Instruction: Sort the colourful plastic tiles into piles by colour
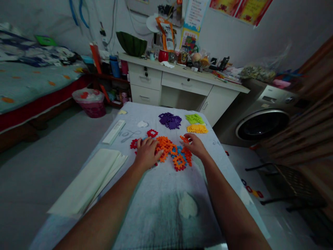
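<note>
A mixed heap of orange, red and blue plastic interlocking pieces [171, 152] lies on the cloth-covered table [161, 201]. My left hand [147, 152] rests palm down on the heap's left side, fingers spread over red pieces. My right hand [195, 145] is at the heap's right edge, its fingertips pinched on an orange-red piece [184, 139]. Beyond the heap lie sorted piles: purple [170, 120], green [194, 118] and yellow-orange [197, 129]. A lone red piece [152, 133] sits just past my left hand.
A long white box [113, 132] and folded pale sheets [91, 180] lie on the table's left. A white desk [182, 83] with clutter stands ahead, a washing machine [262, 121] to the right, a bed [28, 86] to the left. Loose pieces [251, 189] lie on the floor.
</note>
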### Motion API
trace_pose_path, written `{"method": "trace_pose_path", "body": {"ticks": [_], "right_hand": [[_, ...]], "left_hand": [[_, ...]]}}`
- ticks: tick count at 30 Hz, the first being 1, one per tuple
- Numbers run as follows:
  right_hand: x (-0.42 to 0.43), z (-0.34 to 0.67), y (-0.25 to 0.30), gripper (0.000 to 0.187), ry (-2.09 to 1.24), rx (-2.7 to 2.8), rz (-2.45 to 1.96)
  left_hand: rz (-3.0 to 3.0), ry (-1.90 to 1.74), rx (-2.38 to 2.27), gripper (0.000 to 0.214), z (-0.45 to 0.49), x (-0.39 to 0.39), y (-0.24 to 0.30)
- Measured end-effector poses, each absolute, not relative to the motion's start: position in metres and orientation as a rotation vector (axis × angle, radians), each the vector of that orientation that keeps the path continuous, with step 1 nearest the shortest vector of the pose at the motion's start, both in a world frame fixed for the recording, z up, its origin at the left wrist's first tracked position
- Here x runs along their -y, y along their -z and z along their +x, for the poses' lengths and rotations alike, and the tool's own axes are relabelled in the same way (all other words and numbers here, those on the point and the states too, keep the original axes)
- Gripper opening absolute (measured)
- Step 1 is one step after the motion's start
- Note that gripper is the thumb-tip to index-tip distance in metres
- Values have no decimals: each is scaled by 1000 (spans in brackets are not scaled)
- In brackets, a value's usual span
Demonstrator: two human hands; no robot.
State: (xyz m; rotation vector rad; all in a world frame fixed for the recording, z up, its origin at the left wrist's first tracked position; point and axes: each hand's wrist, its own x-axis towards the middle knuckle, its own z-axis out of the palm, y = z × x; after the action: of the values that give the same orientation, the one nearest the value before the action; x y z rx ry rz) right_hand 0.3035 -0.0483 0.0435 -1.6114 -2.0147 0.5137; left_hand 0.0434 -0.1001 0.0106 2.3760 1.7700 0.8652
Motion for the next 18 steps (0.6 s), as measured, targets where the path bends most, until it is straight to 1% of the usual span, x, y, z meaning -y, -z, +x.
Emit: {"method": "trace_pose_path", "body": {"ticks": [2, 4, 6, 8, 10, 13, 14, 15, 17, 18], "right_hand": [[58, 279, -51, 34, -597, 2118, -1387], [68, 256, -57, 33, -631, 2224, -1206], [70, 242, -60, 32, -654, 2284, -1067], [62, 242, -60, 30, -637, 2264, -1024], [43, 257, -58, 26, -540, 2158, -1128], [4, 299, -53, 24, -252, 1860, -1536], [-9, 315, -51, 28, -167, 1739, -1692], [-21, 331, -50, 37, -119, 1649, -1830], [-40, 357, -48, 56, -132, 1511, -2065], [-47, 366, -47, 62, -189, 1508, -2130]], "left_hand": [[2338, -926, -1897, 24, 39, 97, -10], [2291, -1001, -1995, 18, 34, 95, -8], [2238, -1071, -2063, 17, 30, 93, -6], [2199, -1130, -2074, 19, 27, 90, -6], [2193, -1165, -1983, 22, 26, 88, -6], [2245, -1110, -1730, 25, 27, 86, -9], [2266, -1071, -1665, 26, 27, 86, -10], [2282, -1039, -1624, 27, 28, 86, -11], [2296, -1005, -1598, 28, 29, 87, -11], [2298, -1003, -1595, 28, 29, 87, -12]]}}
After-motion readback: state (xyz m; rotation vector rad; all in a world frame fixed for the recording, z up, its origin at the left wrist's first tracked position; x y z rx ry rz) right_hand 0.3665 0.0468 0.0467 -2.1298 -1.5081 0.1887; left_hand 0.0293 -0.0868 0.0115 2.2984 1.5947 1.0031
